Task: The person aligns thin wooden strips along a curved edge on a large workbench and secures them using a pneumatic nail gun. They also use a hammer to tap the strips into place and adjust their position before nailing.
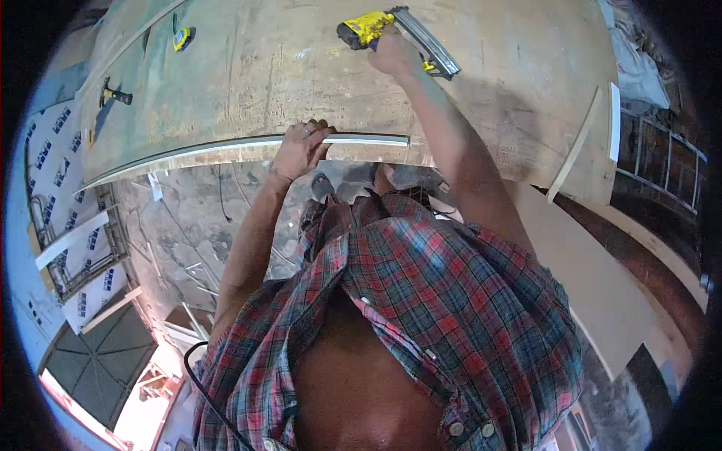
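Observation:
My left hand [302, 147] is closed over a long, narrow white strip [368, 140], thumb on the near side and fingers curled over the far side. The strip lies along the near edge of the wooden worktable [263, 83], with its right end a little past my hand. Farther out and to the right, my right hand [395, 52] is wrapped round the handle of a yellow and black nail gun [370, 27]. Its long grey magazine slants down to the right, and the tool rests on or just above the tabletop. My palm hides part of the handle.
A yellow tape measure [182, 39] and a hammer-like tool [116, 95] lie on the table's left. A thin wooden strip [575, 146] and a short white piece [614, 120] sit by the right edge. A pale board [583, 263] leans below right. Cables and offcuts litter the floor [188, 218].

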Available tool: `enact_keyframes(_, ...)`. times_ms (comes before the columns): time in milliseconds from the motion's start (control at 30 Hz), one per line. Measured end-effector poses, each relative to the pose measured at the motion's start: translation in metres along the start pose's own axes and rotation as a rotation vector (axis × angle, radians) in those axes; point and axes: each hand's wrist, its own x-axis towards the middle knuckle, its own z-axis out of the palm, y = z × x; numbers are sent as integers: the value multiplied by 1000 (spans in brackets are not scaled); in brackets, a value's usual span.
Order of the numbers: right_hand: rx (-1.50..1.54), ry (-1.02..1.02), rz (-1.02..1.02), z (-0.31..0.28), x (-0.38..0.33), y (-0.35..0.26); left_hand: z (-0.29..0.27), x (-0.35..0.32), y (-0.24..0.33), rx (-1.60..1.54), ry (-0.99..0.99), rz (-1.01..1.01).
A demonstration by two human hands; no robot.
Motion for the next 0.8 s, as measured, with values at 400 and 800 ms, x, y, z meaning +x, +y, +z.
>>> enact_keyframes(400,-69,344,-341,-40,-247,76,7,-2,-3,-1,129,119)
enact_keyframes(800,-312,209,-365,68,-367,63,9,-6,0,113,151,154)
